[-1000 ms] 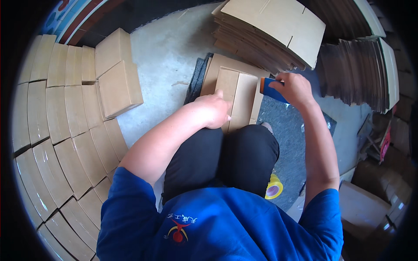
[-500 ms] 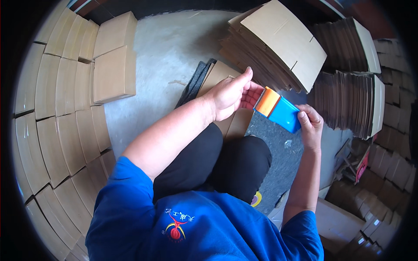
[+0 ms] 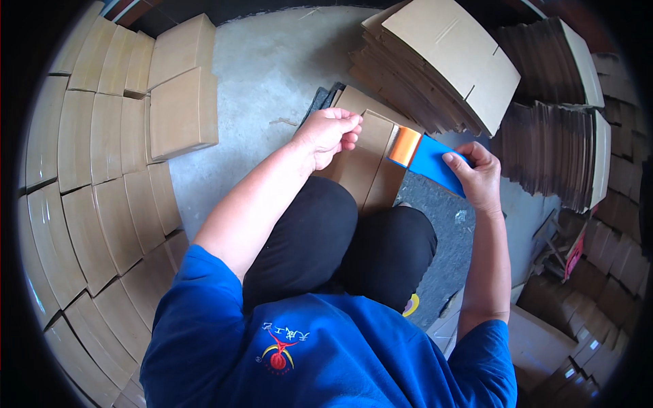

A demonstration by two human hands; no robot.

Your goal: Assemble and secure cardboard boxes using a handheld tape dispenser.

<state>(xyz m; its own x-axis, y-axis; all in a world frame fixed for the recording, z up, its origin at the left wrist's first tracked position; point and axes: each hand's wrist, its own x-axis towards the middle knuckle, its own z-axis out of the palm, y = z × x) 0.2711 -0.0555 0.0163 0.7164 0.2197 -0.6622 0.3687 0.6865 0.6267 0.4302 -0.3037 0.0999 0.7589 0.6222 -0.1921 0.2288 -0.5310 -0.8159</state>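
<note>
A brown cardboard box (image 3: 364, 163) lies on my lap, its flaps closed along a middle seam. My left hand (image 3: 328, 132) pinches the far end of the box near the seam. My right hand (image 3: 477, 175) grips a blue tape dispenser (image 3: 427, 158) with an orange front, whose toothed edge touches the box's right flap. Black trousers and a blue shirt fill the lower part of the view.
Rows of closed cardboard boxes (image 3: 102, 163) line the left side. Stacks of flat, unfolded cartons (image 3: 449, 61) lie ahead and more stand at the right (image 3: 564, 143). A dark mat (image 3: 442, 224) covers the grey concrete floor (image 3: 272, 75).
The view has shifted. My left hand moved from pressing the box's middle to pinching its far end. The dispenser in my right hand came onto the box's right flap.
</note>
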